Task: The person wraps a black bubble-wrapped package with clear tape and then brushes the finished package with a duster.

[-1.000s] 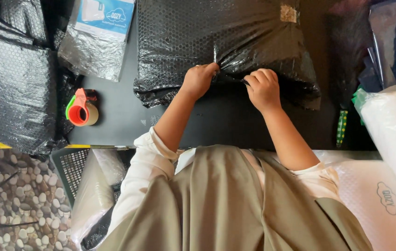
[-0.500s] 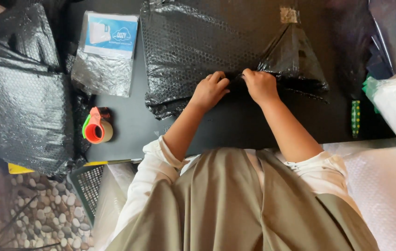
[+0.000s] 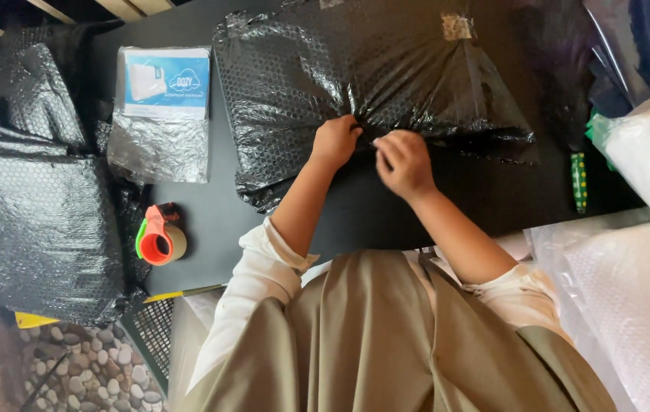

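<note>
Black bubble-wrap covered the large flat parcel (image 3: 371, 91) lying on the dark tabletop (image 3: 210, 221), and everything else sat relative to it. At its near edge the left hand (image 3: 335, 141) was curled tight, pinching a gathered fold of the wrap, and just beside it the right hand (image 3: 403, 162) was half closed, fingertips pressing the same seam. Well to the parcel's left sat an orange-and-green tape dispenser (image 3: 159, 238) and a clear-wrapped blue-and-white flat pack (image 3: 163, 111). Judging by the taut creases, the thin film might have torn or slipped free if either pinch loosened.
</note>
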